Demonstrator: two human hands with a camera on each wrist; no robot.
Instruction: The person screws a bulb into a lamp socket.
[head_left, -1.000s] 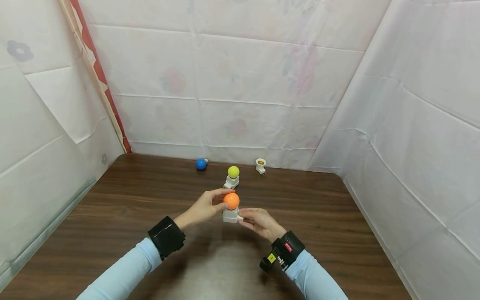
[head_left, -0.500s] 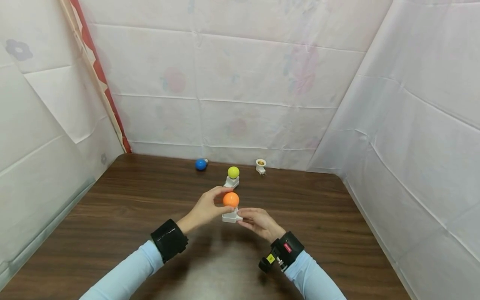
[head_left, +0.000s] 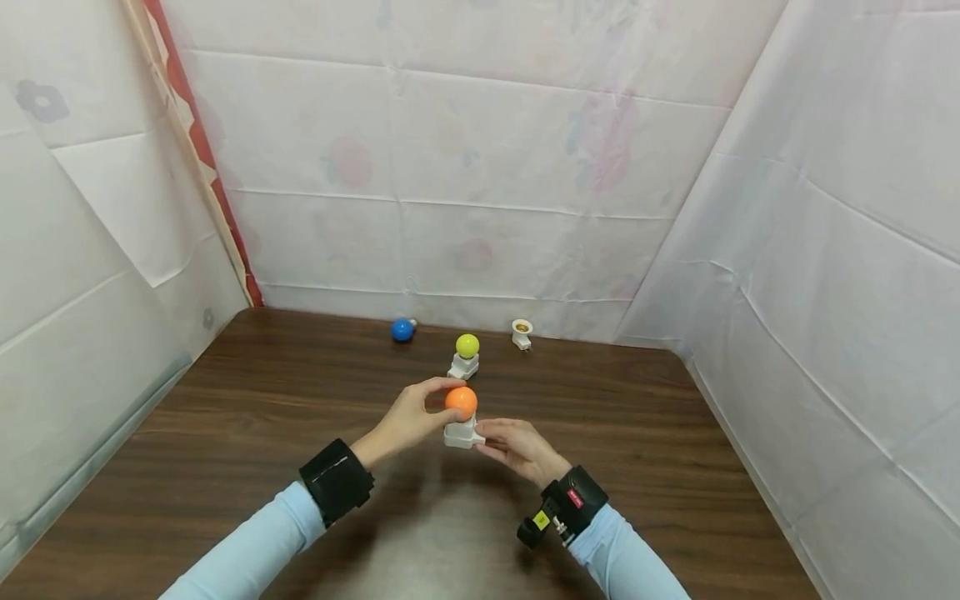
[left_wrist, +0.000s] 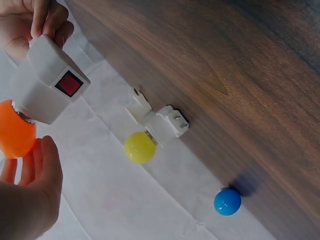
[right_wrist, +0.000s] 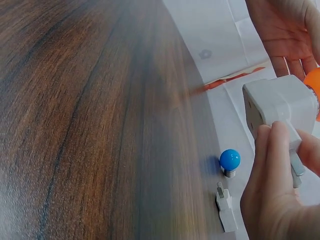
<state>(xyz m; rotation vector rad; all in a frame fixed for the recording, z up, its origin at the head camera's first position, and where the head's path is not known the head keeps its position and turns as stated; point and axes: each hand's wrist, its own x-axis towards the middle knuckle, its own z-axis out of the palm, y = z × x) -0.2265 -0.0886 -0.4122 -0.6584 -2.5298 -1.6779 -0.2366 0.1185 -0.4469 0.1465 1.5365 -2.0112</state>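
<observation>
My left hand (head_left: 405,418) has its thumb and fingers round an orange light bulb (head_left: 461,403). The bulb's metal base enters a white lamp socket (head_left: 460,436), and a strip of that metal shows in the left wrist view. With thumb and fingers my right hand (head_left: 521,448) pinches the socket's plug end, whose metal prong (right_wrist: 297,170) sticks out past the fingers in the right wrist view. A red switch (left_wrist: 69,83) sits on the socket's side. Both wrist views show bulb and socket held up above the table.
Just beyond my hands, a yellow bulb (head_left: 467,346) stands in a second white socket (head_left: 462,367). Near the back edge of the wooden table (head_left: 285,383) lie a loose blue bulb (head_left: 402,331) and a third socket (head_left: 522,335) without a bulb. White sheets hang on three sides.
My left thumb has shifted from the orange bulb's left side to its lower front, and the fingers have lifted and come back down slightly. The right hand keeps its grip on the socket.
</observation>
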